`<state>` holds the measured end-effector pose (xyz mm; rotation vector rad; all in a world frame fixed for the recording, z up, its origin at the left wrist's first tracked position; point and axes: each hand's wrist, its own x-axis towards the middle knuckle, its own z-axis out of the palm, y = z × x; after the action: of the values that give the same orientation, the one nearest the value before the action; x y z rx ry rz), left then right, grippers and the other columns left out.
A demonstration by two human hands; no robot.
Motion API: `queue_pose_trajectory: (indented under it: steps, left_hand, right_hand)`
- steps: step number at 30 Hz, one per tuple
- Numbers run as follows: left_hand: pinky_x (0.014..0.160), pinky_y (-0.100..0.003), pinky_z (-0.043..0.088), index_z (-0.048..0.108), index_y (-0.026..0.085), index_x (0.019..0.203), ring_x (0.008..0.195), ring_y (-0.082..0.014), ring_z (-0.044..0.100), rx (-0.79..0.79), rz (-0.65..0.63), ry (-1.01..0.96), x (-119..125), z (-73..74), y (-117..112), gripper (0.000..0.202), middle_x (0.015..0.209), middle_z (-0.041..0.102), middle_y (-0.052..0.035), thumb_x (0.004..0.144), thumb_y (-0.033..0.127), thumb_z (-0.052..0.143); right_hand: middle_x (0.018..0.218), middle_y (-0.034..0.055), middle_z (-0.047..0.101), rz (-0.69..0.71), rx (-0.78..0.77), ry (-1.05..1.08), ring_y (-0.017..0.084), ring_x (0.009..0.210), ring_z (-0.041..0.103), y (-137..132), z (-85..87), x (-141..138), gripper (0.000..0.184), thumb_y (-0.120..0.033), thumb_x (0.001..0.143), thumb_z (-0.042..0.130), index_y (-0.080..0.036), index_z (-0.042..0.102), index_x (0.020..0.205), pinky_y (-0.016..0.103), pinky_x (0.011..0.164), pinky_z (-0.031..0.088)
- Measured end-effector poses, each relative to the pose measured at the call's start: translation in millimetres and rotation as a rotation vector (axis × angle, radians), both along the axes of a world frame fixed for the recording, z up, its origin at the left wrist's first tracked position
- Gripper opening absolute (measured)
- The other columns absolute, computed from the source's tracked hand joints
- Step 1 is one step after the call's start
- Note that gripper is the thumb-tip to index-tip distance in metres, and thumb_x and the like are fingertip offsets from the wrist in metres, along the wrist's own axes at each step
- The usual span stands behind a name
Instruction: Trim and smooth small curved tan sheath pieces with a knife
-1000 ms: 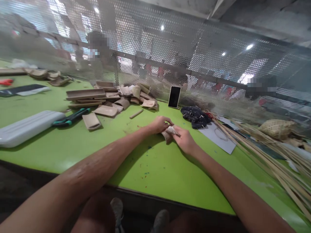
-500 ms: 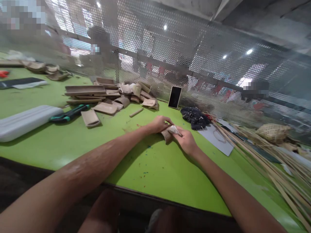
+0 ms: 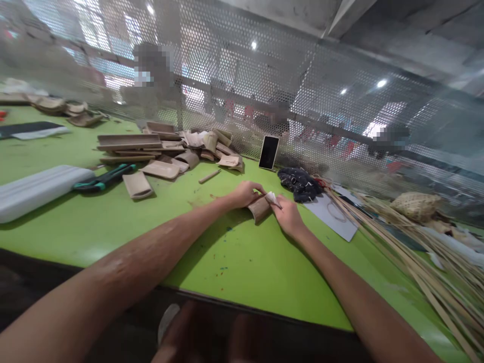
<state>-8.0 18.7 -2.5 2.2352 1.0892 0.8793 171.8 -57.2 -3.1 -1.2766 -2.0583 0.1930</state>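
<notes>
My left hand (image 3: 244, 194) has its fingers closed on the curved bamboo piece (image 3: 260, 208) resting mid-way across the green desk (image 3: 242, 257); my right hand (image 3: 289, 218) fingers pinch a white scrap (image 3: 271, 197) against its far end.

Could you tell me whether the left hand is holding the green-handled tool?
No, the green-handled tool lies on the table; the left hand holds a curved tan piece.

We see a smooth, glossy green tabletop (image 3: 113, 222), a matt tan wooden piece (image 3: 259, 208) and pale papery scrap (image 3: 271, 196) at centre, perforated metal mesh (image 3: 264, 75) across the top, dark cloth (image 3: 298, 181), bamboo strips (image 3: 416, 252) lower right.
</notes>
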Motion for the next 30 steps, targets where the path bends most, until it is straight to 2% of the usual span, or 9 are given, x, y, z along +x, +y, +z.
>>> queue_pose_trajectory:
  steps: [5,8,11,16,22,27,30]
  left_hand:
    - [0.077,-0.027,0.05,0.079,0.016,0.103,0.079,-0.0169,0.065,-0.021,-0.017,0.007,0.1,2.5,-2.1,0.028,0.091,0.077,-0.0076,0.083,0.016,0.06]
    - [0.079,-0.029,0.051,0.078,0.016,0.105,0.08,-0.0176,0.065,-0.001,-0.009,0.019,-0.3,3.0,-3.4,0.029,0.091,0.077,-0.0079,0.084,0.016,0.059]
    - [0.079,-0.03,0.051,0.078,0.016,0.105,0.079,-0.0181,0.065,0.009,-0.008,0.025,-0.5,3.3,-4.1,0.029,0.092,0.077,-0.0086,0.084,0.016,0.059]
    - [0.08,-0.029,0.051,0.078,0.016,0.105,0.081,-0.0178,0.066,-0.002,-0.022,0.032,-0.2,3.2,-3.7,0.031,0.096,0.077,-0.0084,0.083,0.013,0.056]
    - [0.08,-0.029,0.051,0.079,0.016,0.104,0.082,-0.0193,0.066,0.025,-0.01,0.021,0.1,0.2,-1.1,0.031,0.093,0.077,-0.0097,0.083,0.012,0.056]
    - [0.082,-0.029,0.05,0.078,0.016,0.105,0.084,-0.018,0.066,0.007,-0.03,0.029,-0.2,2.7,-2.9,0.033,0.096,0.077,-0.0078,0.083,0.011,0.054]
    - [0.08,-0.028,0.05,0.078,0.016,0.105,0.082,-0.0183,0.066,-0.001,-0.016,0.049,-0.1,4.7,-4.3,0.033,0.095,0.077,-0.0086,0.083,0.01,0.054]
  right_hand:
    - [0.086,0.0061,0.068,0.161,-0.084,0.006,0.02,0.077,0.058,-10.3,-0.3,-9.4,0.019,-0.027,0.092,0.052,-0.019,0.066,0.083,0.032,0.076,0.047]
    - [0.087,0.0064,0.068,0.094,-0.084,0.033,0.021,0.079,0.059,-5.2,1.6,-4.2,0.018,-0.027,0.09,0.052,-0.018,0.067,0.088,0.034,0.077,0.047]
    - [0.082,0.0072,0.066,0.001,-0.024,0.033,0.022,0.077,0.059,-1.7,1.8,1.8,0.018,-0.027,0.089,0.052,-0.018,0.065,0.081,0.035,0.076,0.046]
    - [0.083,0.0047,0.065,0.192,-0.098,0.017,0.018,0.075,0.057,-8.8,-0.9,-1.4,0.021,-0.029,0.093,0.051,-0.019,0.064,0.08,0.031,0.074,0.046]
    - [0.081,0.0058,0.064,0.049,0.005,0.076,0.021,0.077,0.057,-2.2,-2.0,-0.2,0.021,-0.028,0.093,0.05,-0.019,0.066,0.082,0.033,0.076,0.046]
    - [0.087,0.006,0.065,0.209,-0.011,0.009,0.019,0.08,0.057,-13.2,-2.6,-12.6,0.02,-0.022,0.094,0.049,-0.019,0.067,0.086,0.031,0.078,0.046]
    - [0.086,0.0058,0.065,0.135,-0.013,0.009,0.019,0.078,0.057,-7.9,-1.5,-7.3,0.018,-0.02,0.093,0.05,-0.018,0.067,0.087,0.031,0.077,0.046]
